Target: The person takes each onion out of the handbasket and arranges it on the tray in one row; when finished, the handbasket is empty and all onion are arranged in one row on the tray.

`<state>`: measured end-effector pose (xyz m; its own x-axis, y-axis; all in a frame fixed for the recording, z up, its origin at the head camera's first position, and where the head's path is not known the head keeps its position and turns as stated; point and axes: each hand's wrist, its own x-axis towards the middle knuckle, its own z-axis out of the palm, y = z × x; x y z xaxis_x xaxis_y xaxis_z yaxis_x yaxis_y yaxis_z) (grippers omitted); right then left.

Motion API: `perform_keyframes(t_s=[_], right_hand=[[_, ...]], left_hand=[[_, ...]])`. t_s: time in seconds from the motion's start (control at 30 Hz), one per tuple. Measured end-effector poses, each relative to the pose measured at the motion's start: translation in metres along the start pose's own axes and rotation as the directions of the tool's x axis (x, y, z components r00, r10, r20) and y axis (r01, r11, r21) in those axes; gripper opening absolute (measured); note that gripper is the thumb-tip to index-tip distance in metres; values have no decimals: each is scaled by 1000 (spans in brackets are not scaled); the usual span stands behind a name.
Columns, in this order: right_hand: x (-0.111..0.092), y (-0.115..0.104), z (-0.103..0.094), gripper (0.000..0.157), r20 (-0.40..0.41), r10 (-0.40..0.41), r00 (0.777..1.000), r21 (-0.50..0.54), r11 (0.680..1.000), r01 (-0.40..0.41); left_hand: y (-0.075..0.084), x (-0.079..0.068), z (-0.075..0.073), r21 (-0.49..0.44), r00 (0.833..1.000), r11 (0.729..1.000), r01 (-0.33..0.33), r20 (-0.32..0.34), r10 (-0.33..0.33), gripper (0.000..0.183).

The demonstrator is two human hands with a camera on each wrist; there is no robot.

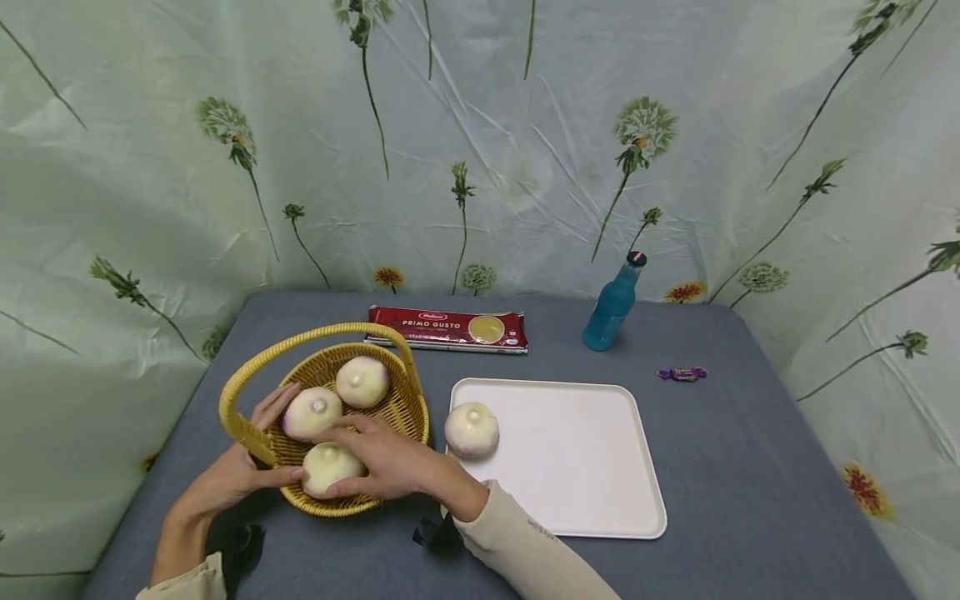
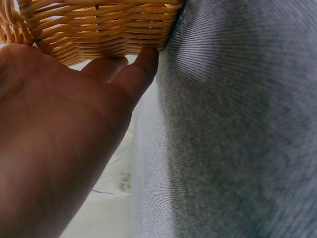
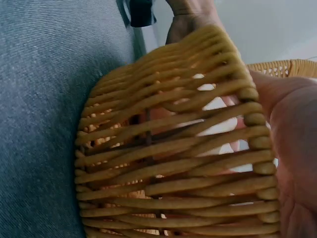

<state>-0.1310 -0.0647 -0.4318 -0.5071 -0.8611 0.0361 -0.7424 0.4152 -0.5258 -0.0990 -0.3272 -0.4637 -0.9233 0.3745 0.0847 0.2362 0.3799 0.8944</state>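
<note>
A yellow wicker basket (image 1: 420, 400) with an arched handle holds three round white vegetables, purple-tinged in places, like turnips or onions. My left hand (image 1: 236, 467) holds the basket's left side, its thumb over the rim and touching the nearest vegetable. In the left wrist view, fingers (image 2: 141, 69) lie against the outer weave. Reaching over the right rim, my right hand (image 1: 386, 458) grips the nearest white vegetable (image 1: 327, 468) inside the basket. Behind it lie a second vegetable (image 1: 311, 414) and a third (image 1: 363, 382). Another vegetable (image 1: 472, 431) sits on the left edge of a white tray (image 1: 577, 458).
At the back lies a red spaghetti packet (image 1: 447, 329). A blue bottle (image 1: 615, 304) stands right of it, tilted in the view. A purple wrapped candy (image 1: 682, 374) lies right of the tray on the grey tablecloth (image 1: 750, 483). A flowered curtain (image 1: 517, 167) hangs behind.
</note>
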Motion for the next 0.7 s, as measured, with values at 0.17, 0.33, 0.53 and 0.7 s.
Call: perform_keyframes(t_s=[0.17, 0.33, 0.53, 0.7], right_hand=[[0, -3, 1, 59, -14, -5, 1000, -22, 1000, 4], [0, -3, 2, 57, -23, -8, 1000, -31, 999, 7], [0, -2, 3, 55, -29, -42, 999, -37, 998, 41], [0, -2, 4, 54, -32, -56, 998, -48, 997, 54]], left_hand=[[-2, 0, 0, -11, 1000, 1000, -10, -1, 10, 110], [-3, 0, 1, -10, 1000, 1000, -4, -4, 4, 110], [-3, -1, 1, -8, 1000, 1000, 6, -7, -6, 109], [-3, -2, 1, -14, 1000, 1000, 11, -5, -11, 109]])
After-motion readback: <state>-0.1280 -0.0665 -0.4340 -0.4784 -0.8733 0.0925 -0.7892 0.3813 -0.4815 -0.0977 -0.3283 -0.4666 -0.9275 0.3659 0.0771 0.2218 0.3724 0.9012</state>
